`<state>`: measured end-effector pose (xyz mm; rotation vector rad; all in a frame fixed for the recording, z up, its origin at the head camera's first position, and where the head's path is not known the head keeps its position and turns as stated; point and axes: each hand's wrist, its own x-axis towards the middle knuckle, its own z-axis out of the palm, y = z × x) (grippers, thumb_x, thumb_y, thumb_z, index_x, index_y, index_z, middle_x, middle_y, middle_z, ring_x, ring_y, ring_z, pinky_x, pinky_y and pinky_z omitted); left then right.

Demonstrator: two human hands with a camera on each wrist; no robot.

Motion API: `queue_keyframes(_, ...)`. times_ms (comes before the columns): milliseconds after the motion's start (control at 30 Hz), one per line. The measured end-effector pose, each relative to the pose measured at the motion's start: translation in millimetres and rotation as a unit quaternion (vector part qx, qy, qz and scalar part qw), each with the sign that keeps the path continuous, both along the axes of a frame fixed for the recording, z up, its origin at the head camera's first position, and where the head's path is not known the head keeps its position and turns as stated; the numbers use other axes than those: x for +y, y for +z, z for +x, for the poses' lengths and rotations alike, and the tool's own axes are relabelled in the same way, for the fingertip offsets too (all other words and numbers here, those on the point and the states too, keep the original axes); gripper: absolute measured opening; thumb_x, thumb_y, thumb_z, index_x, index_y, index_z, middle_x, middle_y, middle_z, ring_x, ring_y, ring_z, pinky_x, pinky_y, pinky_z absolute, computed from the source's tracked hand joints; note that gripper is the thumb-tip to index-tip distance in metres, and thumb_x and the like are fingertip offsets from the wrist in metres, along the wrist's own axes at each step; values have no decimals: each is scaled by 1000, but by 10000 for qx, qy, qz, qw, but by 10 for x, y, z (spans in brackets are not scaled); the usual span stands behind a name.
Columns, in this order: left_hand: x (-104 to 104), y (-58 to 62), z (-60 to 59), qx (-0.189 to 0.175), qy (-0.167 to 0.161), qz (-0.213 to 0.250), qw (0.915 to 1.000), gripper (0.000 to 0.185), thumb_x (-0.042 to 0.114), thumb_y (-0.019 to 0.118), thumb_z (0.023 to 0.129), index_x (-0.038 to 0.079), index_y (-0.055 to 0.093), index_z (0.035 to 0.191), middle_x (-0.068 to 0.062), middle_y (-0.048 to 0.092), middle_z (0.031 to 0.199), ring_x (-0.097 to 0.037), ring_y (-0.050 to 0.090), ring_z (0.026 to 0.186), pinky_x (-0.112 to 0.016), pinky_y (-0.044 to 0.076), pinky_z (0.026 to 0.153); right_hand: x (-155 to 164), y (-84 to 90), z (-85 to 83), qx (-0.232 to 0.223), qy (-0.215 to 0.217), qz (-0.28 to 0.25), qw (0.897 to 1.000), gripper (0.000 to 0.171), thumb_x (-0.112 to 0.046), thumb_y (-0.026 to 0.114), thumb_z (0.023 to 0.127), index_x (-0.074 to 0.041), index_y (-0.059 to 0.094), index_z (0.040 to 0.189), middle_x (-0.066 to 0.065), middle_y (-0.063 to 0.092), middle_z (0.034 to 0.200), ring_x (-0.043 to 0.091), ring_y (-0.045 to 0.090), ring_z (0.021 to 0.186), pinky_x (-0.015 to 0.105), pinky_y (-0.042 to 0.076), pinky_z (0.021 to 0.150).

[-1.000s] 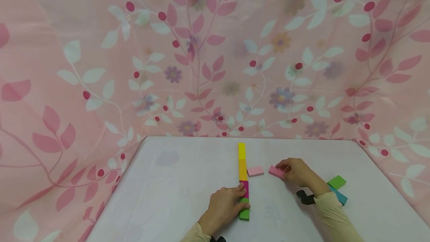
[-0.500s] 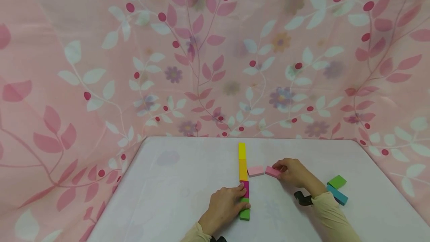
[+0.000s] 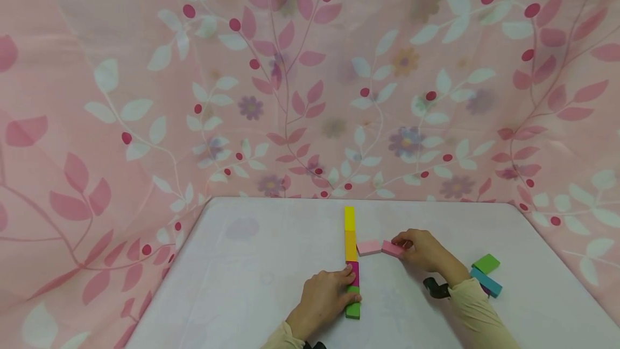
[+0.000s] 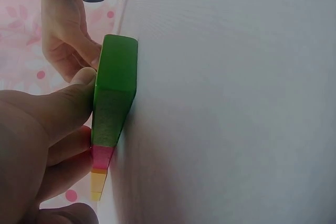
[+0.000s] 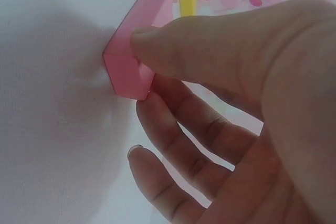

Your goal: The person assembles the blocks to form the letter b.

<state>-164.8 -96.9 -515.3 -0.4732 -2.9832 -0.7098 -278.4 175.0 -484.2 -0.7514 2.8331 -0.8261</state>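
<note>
A straight row of blocks runs away from me on the white table (image 3: 252, 263): yellow (image 3: 349, 218), orange (image 3: 350, 245), magenta (image 3: 354, 272), green (image 3: 352, 309). My left hand (image 3: 323, 298) rests on the near end. Its thumb (image 4: 65, 103) presses the green block (image 4: 113, 95), and its fingers touch the magenta block (image 4: 102, 153). My right hand (image 3: 422, 249) pinches a deep pink block (image 3: 392, 248) between thumb (image 5: 210, 40) and fingers. That pink block (image 5: 127, 72) lies end to end with a pale pink block (image 3: 368, 247) beside the orange one.
Loose green (image 3: 486, 263) and blue (image 3: 486, 282) blocks lie at the right, behind my right wrist. A pink floral cloth (image 3: 310, 79) hangs behind and around the table. The table's left half is bare white surface.
My right hand has slid the deep pink block leftwards until it meets the pale pink block. The left hand and the row have stayed still.
</note>
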Motion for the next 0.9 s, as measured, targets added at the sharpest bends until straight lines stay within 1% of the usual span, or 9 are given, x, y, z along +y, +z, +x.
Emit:
queue_keyframes(100,2,1,2,-14,4,21,10000,54,57,74,79,29,69,125,14,65,127,-20,68,109,-20,46,59,-4,-3,1,4,-21,1,10000,28,-5,75,84,-7,72,111,3,69,99,21,63,92,45,54,84)
queue_keyframes(333,0,4,3,125,-31,-26,9999,54,56,74,79,28,69,124,13,66,127,-21,69,108,-22,49,62,-4,1,-1,-9,-59,34,10000,27,-3,73,83,-8,73,109,1,69,98,20,63,92,44,53,83)
queue_keyframes(600,4,8,9,93,3,23,10000,53,55,75,79,28,70,123,13,66,126,-20,69,107,-19,46,58,-5,4,-1,-19,-36,58,10000,27,-3,72,83,-9,72,109,0,68,98,20,62,92,44,53,83)
queue_keyframes(767,8,-7,11,148,-16,30,9999,53,55,75,79,27,70,124,12,66,126,-19,69,106,-18,44,57,30,22,6,-85,-19,4,10000,27,-8,74,84,-9,72,111,1,68,101,20,62,93,41,53,81)
queue_keyframes(900,13,-12,9,174,-7,27,9998,53,55,76,78,27,69,124,12,67,125,-19,69,106,-18,44,56,138,72,-6,48,-22,-42,10000,29,-15,74,87,-7,71,115,5,70,107,24,63,96,39,52,78)
